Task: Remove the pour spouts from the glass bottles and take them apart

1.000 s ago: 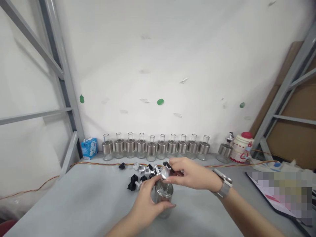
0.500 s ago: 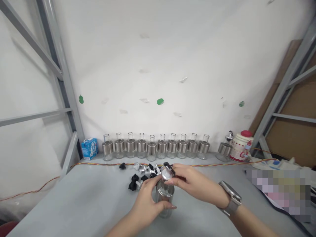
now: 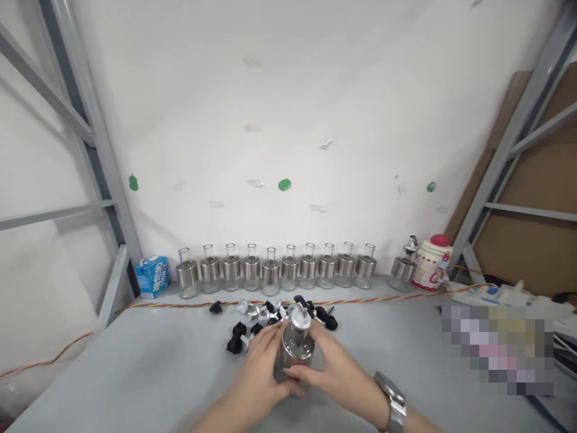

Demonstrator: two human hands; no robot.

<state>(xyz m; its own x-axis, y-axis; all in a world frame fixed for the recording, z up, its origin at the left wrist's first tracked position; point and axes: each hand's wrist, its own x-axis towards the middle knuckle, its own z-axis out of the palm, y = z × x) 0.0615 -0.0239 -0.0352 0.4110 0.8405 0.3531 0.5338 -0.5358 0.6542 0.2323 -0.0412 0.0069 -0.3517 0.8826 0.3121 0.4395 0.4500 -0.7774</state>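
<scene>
A glass bottle with a steel sleeve (image 3: 298,347) stands close in front of me, a silver pour spout with a black lever (image 3: 300,317) seated on its neck. Around its left side my left hand (image 3: 264,367) is wrapped, thumb across the front. My right hand (image 3: 331,364) grips the right side, its thumb lying over the front of the sleeve; its other fingers are partly hidden behind the bottle. Loose silver and black spout parts (image 3: 255,311) lie in a pile just beyond, and a few black pieces (image 3: 235,340) lie left of my left hand.
Along the wall stands a row of several sleeved glass bottles (image 3: 251,267) without spouts. Farther right are a bottle with a spout (image 3: 402,270) and a cream and red jar (image 3: 431,264). A blue carton (image 3: 152,276) stands at the left. A twisted red-yellow wire (image 3: 180,305) crosses the table.
My right hand has come down from the spout to the bottle's side. My left hand stays on the bottle. The whole view has shifted slightly.
</scene>
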